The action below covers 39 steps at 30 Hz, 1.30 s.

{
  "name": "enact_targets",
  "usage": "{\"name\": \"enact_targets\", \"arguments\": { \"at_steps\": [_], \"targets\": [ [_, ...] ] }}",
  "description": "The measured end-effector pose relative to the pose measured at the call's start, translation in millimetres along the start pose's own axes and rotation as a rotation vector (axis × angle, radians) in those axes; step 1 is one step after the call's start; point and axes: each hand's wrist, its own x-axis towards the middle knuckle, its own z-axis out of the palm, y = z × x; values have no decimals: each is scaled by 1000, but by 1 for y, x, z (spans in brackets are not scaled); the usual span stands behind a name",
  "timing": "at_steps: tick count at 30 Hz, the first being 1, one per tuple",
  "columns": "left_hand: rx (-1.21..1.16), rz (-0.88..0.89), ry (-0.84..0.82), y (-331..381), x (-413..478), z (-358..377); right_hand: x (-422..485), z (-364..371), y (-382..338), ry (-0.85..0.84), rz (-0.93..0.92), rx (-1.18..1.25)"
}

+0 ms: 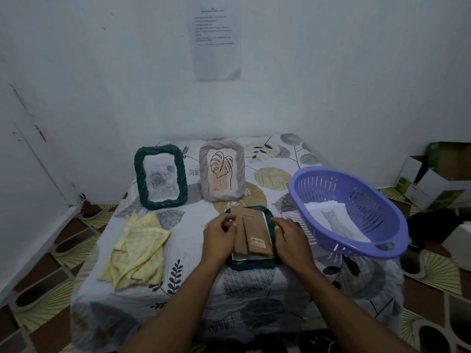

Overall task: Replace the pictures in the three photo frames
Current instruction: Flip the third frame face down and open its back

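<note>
I stand before a low table covered with a cloth printed with leaves. In the middle of it, near to me, the third frame, a dark green one, lies face down, and its brown backing board with a small label is turned up. My right hand is on the right side of this frame with the fingers curled over its rim, so it grips the frame. My left hand is at the left edge of the backing board, fingers bent and thumb close to them; I cannot tell if they really pinch the board or only touch it. Behind, two frames stand upright side by side: a dark green frame with a picture of roses on the left, and a grey frame with a leaf drawing just beside it on the right. A yellow cloth lies crumpled at my left. At my right a purple basket is tilted on the table, and inside it is a sheet with a cat picture. A printed paper hangs on the wall.
</note>
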Motion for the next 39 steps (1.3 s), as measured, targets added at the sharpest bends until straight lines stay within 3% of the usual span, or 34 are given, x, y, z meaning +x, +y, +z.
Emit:
{"name": "enact_targets", "arguments": {
  "at_steps": [9, 17, 24, 28, 32, 39],
  "targets": [
    [-186, -94, 173, -16, 9, -44, 0, 2, 1, -3, -17, -19],
    [209, 5, 241, -44, 8, -96, -2, 0, -3, -43, -27, -68],
    [518, 89, 168, -60, 10, -91, -3, 1, -3, -39, -27, -69],
    [500, 130, -44, -52, 9, -85, -3, 1, -4, -43, -19, -80],
    [704, 143, -221, -57, 11, -81, -3, 0, -6, -50, -16, -86],
    [775, 164, -199, -55, 12, -95, -2, 0, -6, -89, -31, -115]
  ]
}}
